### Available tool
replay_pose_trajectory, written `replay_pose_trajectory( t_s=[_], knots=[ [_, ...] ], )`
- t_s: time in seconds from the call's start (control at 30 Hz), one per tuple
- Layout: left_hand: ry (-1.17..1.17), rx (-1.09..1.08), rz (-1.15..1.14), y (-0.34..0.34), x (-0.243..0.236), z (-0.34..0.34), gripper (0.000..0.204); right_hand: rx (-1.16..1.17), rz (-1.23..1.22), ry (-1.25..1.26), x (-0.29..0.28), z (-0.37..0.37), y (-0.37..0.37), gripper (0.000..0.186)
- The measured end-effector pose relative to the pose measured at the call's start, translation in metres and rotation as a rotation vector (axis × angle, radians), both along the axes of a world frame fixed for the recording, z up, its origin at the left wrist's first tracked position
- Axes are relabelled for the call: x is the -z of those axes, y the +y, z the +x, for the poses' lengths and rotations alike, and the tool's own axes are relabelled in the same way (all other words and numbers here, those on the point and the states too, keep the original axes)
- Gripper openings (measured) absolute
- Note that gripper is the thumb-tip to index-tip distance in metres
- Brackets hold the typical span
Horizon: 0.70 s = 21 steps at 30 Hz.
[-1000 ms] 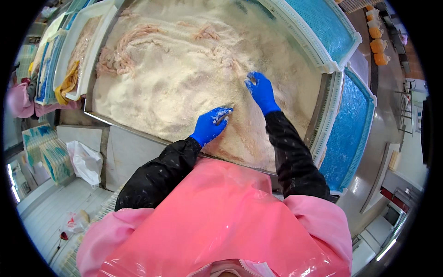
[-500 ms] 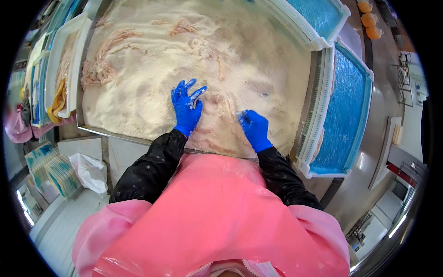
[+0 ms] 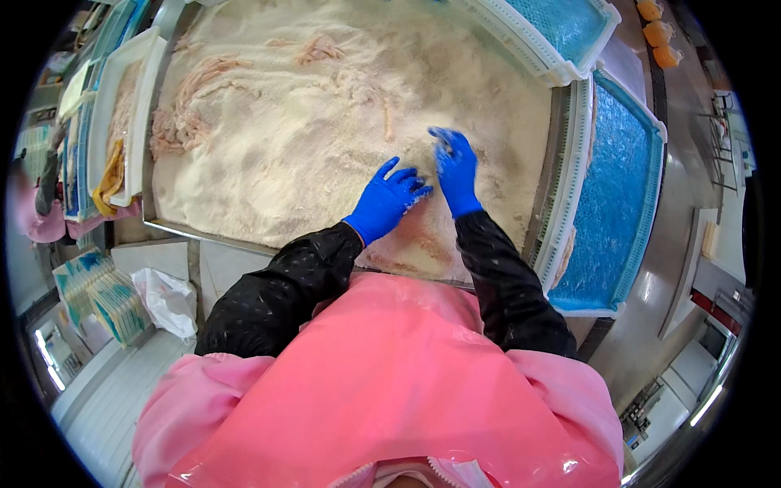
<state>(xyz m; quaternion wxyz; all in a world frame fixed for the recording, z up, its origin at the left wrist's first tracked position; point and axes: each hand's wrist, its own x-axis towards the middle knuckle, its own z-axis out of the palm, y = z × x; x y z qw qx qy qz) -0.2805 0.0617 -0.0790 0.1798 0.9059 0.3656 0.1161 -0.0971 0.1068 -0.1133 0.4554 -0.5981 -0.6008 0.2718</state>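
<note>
Co-worker in pink (image 3: 45, 220) shows at the far left, partly cut by the dark rim. Next come stacked green-and-white racks (image 3: 102, 297), a white tray (image 3: 146, 106) with a yellow cloth-like thing (image 3: 110, 176) at its near end, and a crumpled white bag (image 3: 167, 301). Then a broad metal-edged bin (image 3: 557, 138), spread with pale powder (image 3: 268, 179); pinkish strands (image 3: 179, 130) lie partly coated at its left, a smaller clump (image 3: 320, 49) farther back. The left hand (image 3: 386, 199), blue-gloved, is over the powder with fingers loosely parted, clasping nothing that shows. Just beside it, the right hand (image 3: 457, 171), also blue-gloved, has bent, powder-smeared fingers; whether they pinch anything I cannot tell. Blue mesh trays (image 3: 614, 195) with pale frames edge the right side, orange containers (image 3: 663, 45) beyond
</note>
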Motion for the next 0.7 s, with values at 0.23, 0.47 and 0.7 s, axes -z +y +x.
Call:
replay_pose_trajectory(
  t_s=[0.23,0.47,0.7],
  knots=[
    [-1.091,-0.587,-1.007,-0.013,-0.011,-0.014,0.031,-0.208,-0.23,-0.711,-0.007,-0.059,0.059,0.037],
    [-2.198,-0.437,-1.588,-0.027,-0.01,-0.028,0.053,-0.158,-0.184,0.071,-0.015,-0.028,0.013,0.029],
    [-2.357,-0.4,-1.581,-0.025,-0.04,-0.007,0.053,-0.443,-0.023,-0.447,-0.122,-0.039,-0.059,0.034]
  ],
)
